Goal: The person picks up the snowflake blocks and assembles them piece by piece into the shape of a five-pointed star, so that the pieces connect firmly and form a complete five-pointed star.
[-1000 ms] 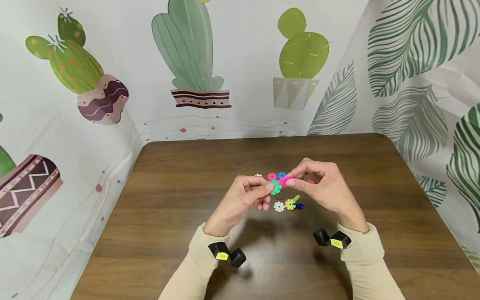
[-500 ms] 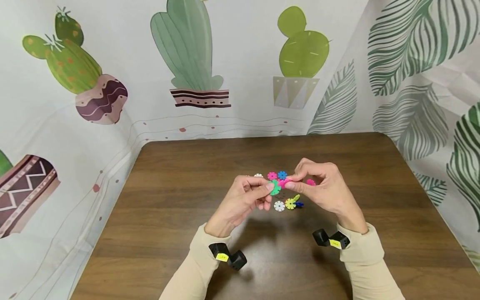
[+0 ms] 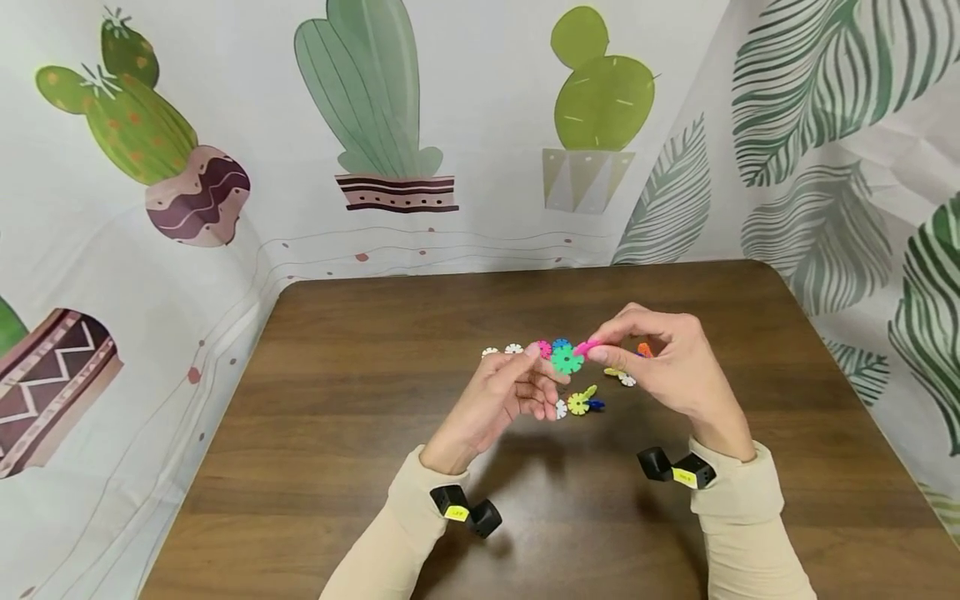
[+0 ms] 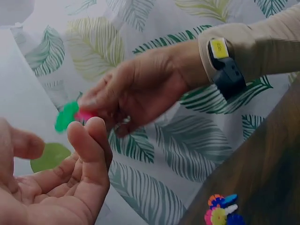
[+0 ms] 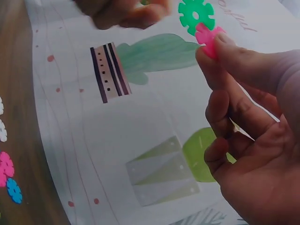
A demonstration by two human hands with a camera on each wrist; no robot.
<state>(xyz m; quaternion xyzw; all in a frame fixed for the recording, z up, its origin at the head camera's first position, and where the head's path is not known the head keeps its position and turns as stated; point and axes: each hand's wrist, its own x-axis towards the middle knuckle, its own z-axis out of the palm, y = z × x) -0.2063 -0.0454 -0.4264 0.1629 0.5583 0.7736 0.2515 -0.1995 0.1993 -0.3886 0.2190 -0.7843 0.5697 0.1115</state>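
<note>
My right hand (image 3: 667, 358) pinches a pink notched snowflake disc (image 3: 587, 347) between thumb and forefinger. Slotted into its edge is a green notched disc (image 3: 567, 360), held up above the table. In the right wrist view the green disc (image 5: 206, 19) stands beyond the pink disc (image 5: 206, 37). My left hand (image 3: 506, 396) hovers just left of the pair, palm up, its fingers loosely bent and holding nothing. From the left wrist view, a gap separates the left hand (image 4: 61, 187) from the green disc (image 4: 66, 117).
Behind the hands lie white discs (image 3: 513, 349), a pink disc (image 3: 543, 348) and a blue disc (image 3: 561, 343) on the brown table (image 3: 360, 400). Nearer is a yellow disc (image 3: 578, 404) joined to others, beside a partly hidden white disc (image 3: 561, 409). More pieces (image 3: 627, 379) lie below the right hand.
The left hand has let go of the green disc and loosened its fingers. The right hand has moved up and right, carrying the joined pink and green discs.
</note>
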